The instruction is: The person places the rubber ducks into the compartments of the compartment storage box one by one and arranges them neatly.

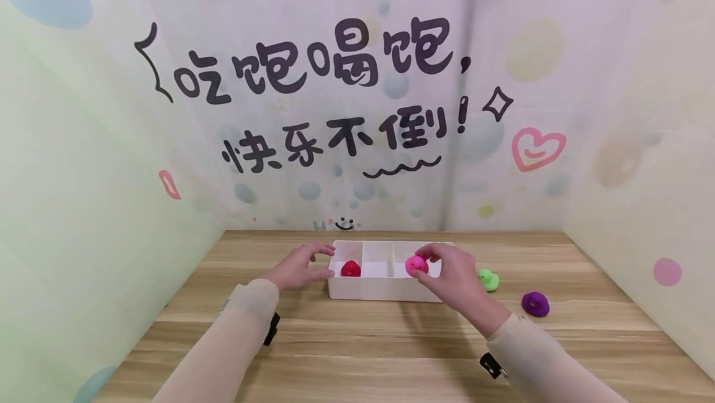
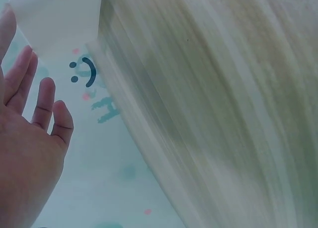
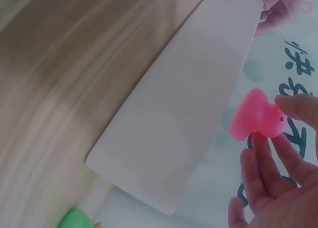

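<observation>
A pink rubber duck (image 3: 254,116) is pinched between the thumb and fingertips of my right hand (image 1: 454,271), above the right part of a white divided box (image 1: 385,289). At the box's left end is my left hand (image 1: 298,266), its fingers loosely extended and the fingertips at the end wall. A red object (image 1: 350,268), probably another rubber duck, lies in the left compartment. Between it and the pink duck, the middle compartment (image 1: 378,261) shows its bare floor. My right hand partly hides the box's right end.
To the right of the box, a green rubber duck (image 1: 488,279) sits on the wooden table (image 1: 357,347). Farther right and closer to me is a purple object (image 1: 535,304), likely a duck. A printed wall cloth (image 1: 346,198) rises behind the table.
</observation>
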Motion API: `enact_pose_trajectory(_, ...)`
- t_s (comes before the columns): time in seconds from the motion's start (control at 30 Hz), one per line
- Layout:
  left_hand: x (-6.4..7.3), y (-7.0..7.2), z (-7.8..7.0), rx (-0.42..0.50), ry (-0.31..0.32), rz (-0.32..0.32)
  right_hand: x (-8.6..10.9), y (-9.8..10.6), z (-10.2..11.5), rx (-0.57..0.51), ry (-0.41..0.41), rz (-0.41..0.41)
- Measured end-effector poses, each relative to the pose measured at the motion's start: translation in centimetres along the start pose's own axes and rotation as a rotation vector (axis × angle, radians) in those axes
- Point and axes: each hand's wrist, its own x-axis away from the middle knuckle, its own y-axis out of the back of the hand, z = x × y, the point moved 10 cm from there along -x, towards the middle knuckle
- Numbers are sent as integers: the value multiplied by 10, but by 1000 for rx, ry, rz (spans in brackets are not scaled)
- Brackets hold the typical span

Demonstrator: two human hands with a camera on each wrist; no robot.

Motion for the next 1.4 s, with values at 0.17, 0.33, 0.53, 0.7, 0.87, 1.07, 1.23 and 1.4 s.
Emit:
enact_pose_trajectory(0.17,1,0,-2,11,12,-2,-5,-4,3,-5,-12,11)
enact_pose_trajectory(0.33,2,1,-4,16,11,-3,-10,-10,7,-18,-14,18)
enact_pose_trajectory(0.53,1,-1,-1,22,9,7,-16,-17,15,-30,-19,31)
enact_pose_trajectory(0.7,1,-1,0,27,11,5,-20,-22,19,-41,-19,43)
enact_pose_trajectory(0.87,2,0,1,28,17,4,-26,-29,21,-29,-10,45)
enact_pose_trajectory(1.07,1,0,-3,22,10,4,-33,-36,24,-44,0,61)
enact_pose_trajectory(1.23,0,0,-4,23,-3,7,-38,-42,22,-55,-7,73)
enact_pose_trajectory(1.4,0,-1,-2,19,4,12,-43,-50,20,-77,-15,96)
